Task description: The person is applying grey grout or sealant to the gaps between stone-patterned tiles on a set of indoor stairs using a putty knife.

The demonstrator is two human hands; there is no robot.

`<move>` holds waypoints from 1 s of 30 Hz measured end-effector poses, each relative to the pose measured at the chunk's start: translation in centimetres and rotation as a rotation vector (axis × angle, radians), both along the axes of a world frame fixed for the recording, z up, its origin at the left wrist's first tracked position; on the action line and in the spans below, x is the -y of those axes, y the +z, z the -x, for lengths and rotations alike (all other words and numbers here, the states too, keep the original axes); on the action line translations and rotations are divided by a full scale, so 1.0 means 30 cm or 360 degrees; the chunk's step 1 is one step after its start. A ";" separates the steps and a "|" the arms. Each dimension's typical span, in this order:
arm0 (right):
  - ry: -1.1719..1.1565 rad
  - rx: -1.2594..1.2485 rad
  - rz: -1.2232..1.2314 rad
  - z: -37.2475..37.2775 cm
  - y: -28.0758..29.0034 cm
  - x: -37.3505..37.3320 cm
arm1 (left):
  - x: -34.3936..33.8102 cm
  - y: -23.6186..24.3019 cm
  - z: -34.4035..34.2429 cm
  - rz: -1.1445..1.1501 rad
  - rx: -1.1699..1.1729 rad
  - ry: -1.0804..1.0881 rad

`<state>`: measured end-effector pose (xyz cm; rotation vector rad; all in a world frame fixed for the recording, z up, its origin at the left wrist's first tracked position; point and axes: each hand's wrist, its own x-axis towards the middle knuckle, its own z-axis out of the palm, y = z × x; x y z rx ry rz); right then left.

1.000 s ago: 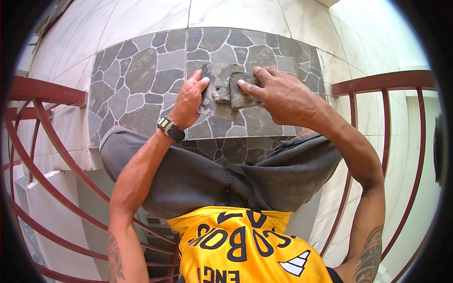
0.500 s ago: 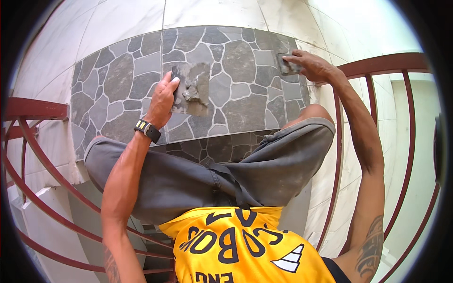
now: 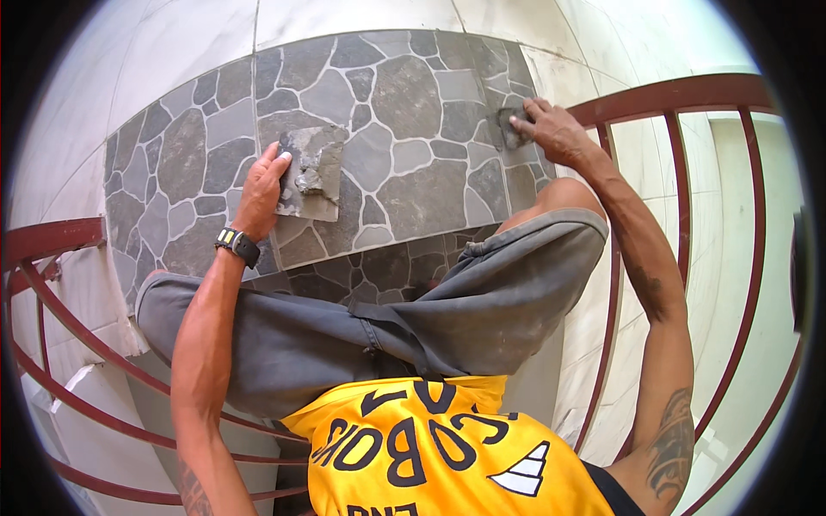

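Observation:
My left hand (image 3: 258, 189) grips the edge of a flat, squarish grey plate (image 3: 327, 193) that carries a lump of wet grey grout or mortar (image 3: 308, 179). The thumb lies on top of the plate, above the stone-patterned tiles (image 3: 400, 99). Over at the right end of the tiled step, my right hand (image 3: 555, 133) is closed on a small dark grey flat spreader (image 3: 513, 129), its fingers on top. That spreader lies against the tile surface beside a straight joint. Its exact kind is partly hidden by the fingers.
Dark red metal railings stand on the right (image 3: 680, 95) and left (image 3: 56, 241) of the step. White marble-look wall tiles (image 3: 353, 17) rise behind it. My legs in grey trousers (image 3: 284, 335) are bent at the near edge, above a lower stone-patterned face (image 3: 370, 275).
The whole view has shifted a little. My right hand has drawn the spreader nearer to me along the right part of the tiles. My left hand still holds the plate over about the same place.

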<state>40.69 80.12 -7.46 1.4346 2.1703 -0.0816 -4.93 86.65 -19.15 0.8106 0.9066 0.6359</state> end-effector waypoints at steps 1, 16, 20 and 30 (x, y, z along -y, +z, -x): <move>0.0011 0.0103 -0.0052 -0.004 0.008 0.008 | 0.002 0.008 -0.012 0.0017 0.0005 -0.0009; -0.0038 -0.0201 0.0006 -0.014 -0.029 0.218 | 0.024 0.058 -0.038 -0.0003 -0.0098 0.0009; -0.0091 -0.0219 -0.0008 0.020 -0.003 0.230 | 0.011 0.010 -0.012 0.0008 -0.0126 0.0048; -0.0205 -0.0484 0.0059 0.040 -0.107 0.336 | 0.014 -0.002 0.035 0.0068 -0.0207 0.0068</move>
